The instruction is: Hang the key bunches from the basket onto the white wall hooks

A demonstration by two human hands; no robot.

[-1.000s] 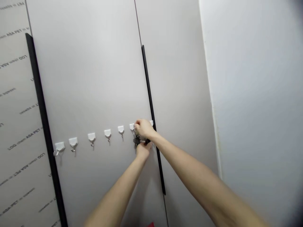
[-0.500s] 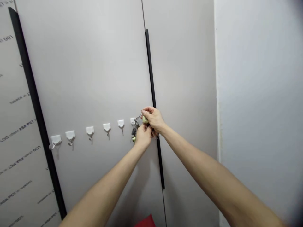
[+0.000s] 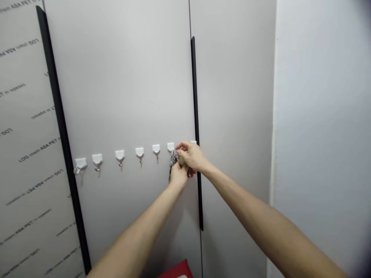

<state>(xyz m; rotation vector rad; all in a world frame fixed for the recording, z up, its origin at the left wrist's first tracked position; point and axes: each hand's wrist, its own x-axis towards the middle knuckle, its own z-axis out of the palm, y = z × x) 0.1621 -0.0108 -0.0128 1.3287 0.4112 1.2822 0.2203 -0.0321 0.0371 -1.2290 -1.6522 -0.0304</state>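
My right hand (image 3: pixel 193 157) is closed, thumb and fingers pinching a keychain with a gold-coloured tag (image 3: pixel 182 159), partly hidden by the fingers. Just below it, my left hand (image 3: pixel 179 176) is closed among a bunch of keys (image 3: pixel 173 165) on metal rings. Dark and shiny pieces of the bunch show left of the left fingers. Right above the keys, a white adhesive hook (image 3: pixel 171 146) is fixed to the pale door; its metal part meets the rings, but I cannot tell whether they hang on it. Something dark reddish shows at my left fingertips, too small to name.
More white hooks (image 3: pixel 119 155) run in a row to the left. One further hook (image 3: pixel 193 142) is mostly behind my right hand. Long black handles (image 3: pixel 195 88) edge the door panels. A red object (image 3: pixel 176 269) lies below, and a white wall (image 3: pixel 319 135) stands right.
The view has turned left, so the hooks and door sit further right. The gold-coloured tag has dropped lower in my right hand, and the hook above the keys shows more fully.
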